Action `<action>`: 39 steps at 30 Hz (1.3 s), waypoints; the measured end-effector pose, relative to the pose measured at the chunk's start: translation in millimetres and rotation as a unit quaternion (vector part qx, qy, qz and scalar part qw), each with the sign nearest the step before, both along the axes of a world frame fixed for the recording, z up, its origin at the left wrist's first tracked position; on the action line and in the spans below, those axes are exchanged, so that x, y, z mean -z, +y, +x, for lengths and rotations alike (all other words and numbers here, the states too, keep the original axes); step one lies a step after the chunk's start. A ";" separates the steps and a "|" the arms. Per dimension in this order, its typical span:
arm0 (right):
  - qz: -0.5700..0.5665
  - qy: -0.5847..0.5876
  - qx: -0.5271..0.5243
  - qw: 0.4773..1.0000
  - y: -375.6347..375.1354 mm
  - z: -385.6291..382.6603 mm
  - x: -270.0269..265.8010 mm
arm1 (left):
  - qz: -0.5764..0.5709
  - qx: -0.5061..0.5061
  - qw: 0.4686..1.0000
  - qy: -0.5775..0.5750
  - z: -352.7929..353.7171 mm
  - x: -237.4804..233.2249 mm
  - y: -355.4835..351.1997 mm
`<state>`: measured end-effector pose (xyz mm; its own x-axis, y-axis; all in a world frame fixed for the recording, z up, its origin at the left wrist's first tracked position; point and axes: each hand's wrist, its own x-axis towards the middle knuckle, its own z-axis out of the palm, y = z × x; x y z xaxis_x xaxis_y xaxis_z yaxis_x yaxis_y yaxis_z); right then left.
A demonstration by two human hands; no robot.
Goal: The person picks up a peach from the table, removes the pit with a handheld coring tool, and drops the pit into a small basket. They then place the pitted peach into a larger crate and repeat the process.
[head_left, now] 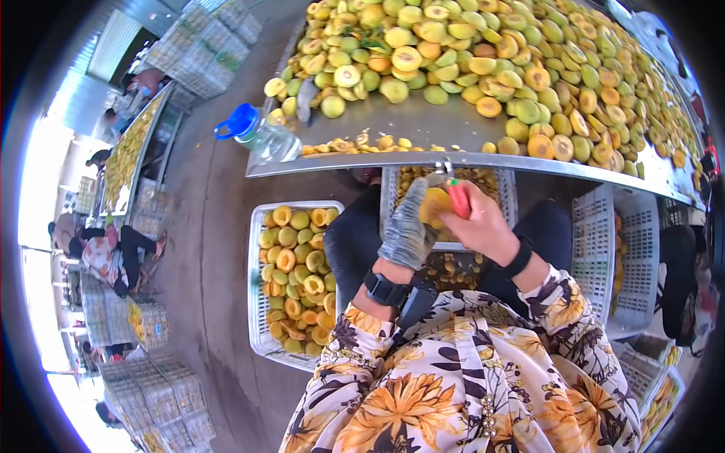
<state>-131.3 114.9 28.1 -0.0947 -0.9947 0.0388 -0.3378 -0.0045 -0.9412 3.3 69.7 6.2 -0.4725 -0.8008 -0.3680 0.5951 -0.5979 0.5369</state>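
Observation:
My left hand (408,225), in a grey glove, holds a yellow fruit piece (435,207) over my lap. My right hand (483,225) is bare and wrapped round a small tool with a red handle (458,198), its metal end up near the table edge. The right fingers also touch the fruit. Below both hands a crate (510,198) with small brown pieces stands between my knees. In front, the metal table (423,124) bears a large heap of yellow-green fruit (461,53), some of it cut open.
A clear bottle with a blue cap (272,141) lies at the table's left corner. A white crate of halved fruit (257,302) stands left of my legs, another crate (594,241) to the right. Far left are a seated person (106,253) and stacked crates (162,392).

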 end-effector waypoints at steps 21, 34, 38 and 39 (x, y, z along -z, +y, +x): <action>0.075 0.062 0.012 0.995 40.3 9.7 20.5 | -0.169 -0.073 0.977 -0.108 -28.9 27.5 5.8; 0.174 0.030 -0.169 0.970 38.4 -3.0 21.7 | -0.047 0.150 0.984 -0.082 -6.3 10.4 -21.6; 0.213 -0.045 -0.226 0.950 30.6 -12.9 34.1 | -0.115 0.153 0.976 -0.108 -4.4 16.9 -23.5; 0.212 -0.046 -0.225 0.950 27.7 -14.1 27.9 | -0.144 0.145 0.972 -0.119 -4.6 18.1 -24.2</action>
